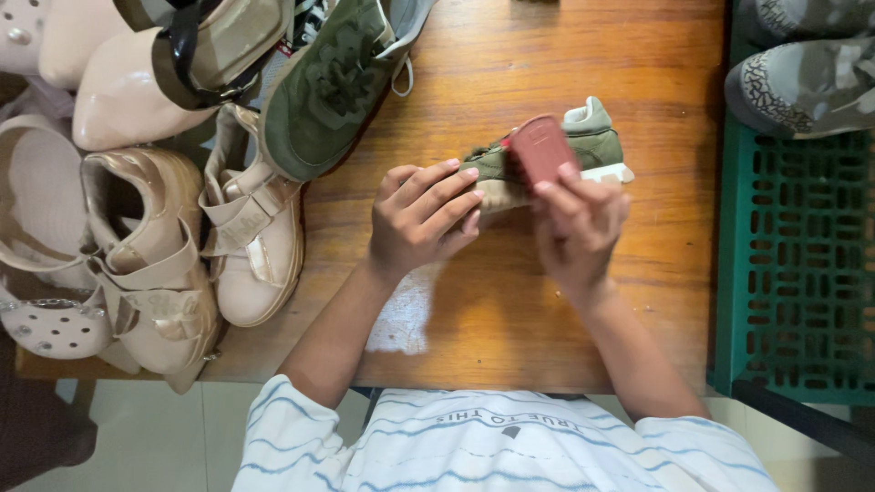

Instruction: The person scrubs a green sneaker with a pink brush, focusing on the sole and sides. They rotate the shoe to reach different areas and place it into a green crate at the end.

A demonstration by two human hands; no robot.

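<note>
The left hand lies curled over the near left end of a small green shoe, fingers bent across its toe and pressing it down, so it grips the shoe. The right hand is closed around a small dark red brush, pinched between its fingertips and held just above the middle of the shoe, touching or nearly touching it; which, I cannot tell. The shoe rests on its side near the middle of the wooden bench, its pale sole facing the person and its heel pointing right. A pale worn patch marks the bench just near the left wrist. Far left of the hands lies a bigger green sneaker, tilted, its lace trailing onto the wood. Beside it, at the left, pale pink strap shoes and glossy beige ones crowd together, touching one another, with a white perforated clog at the near left edge. On the right, a green plastic crate stands against the bench, and two grey patterned sneakers sit on its far end.
</note>
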